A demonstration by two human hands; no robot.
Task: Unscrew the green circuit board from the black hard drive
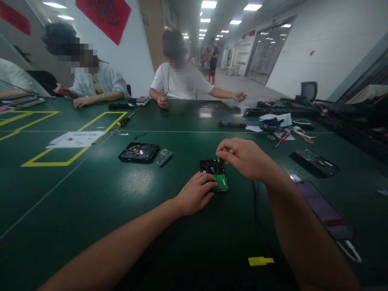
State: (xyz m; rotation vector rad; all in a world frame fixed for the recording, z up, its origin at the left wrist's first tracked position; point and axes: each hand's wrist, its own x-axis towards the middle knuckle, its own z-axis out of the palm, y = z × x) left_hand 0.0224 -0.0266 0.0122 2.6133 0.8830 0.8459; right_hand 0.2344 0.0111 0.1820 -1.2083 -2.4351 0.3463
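Note:
A black hard drive (209, 166) with a green circuit board (222, 182) lies on the dark green table (91, 210) in front of me. My left hand (195, 192) rests on its near left corner, fingers curled against it and holding it down. Just above the drive, my right hand (242, 157) pinches a small yellow-handled screwdriver (218, 158), which stands upright with its tip on the drive.
Another opened drive (138, 152) and a loose green board (164, 157) lie to the left. A further drive (313, 159), tools, cables and a phone (324, 210) are at the right. Two seated people work across the table. Yellow tape outlines and a paper sheet (75, 139) mark the left.

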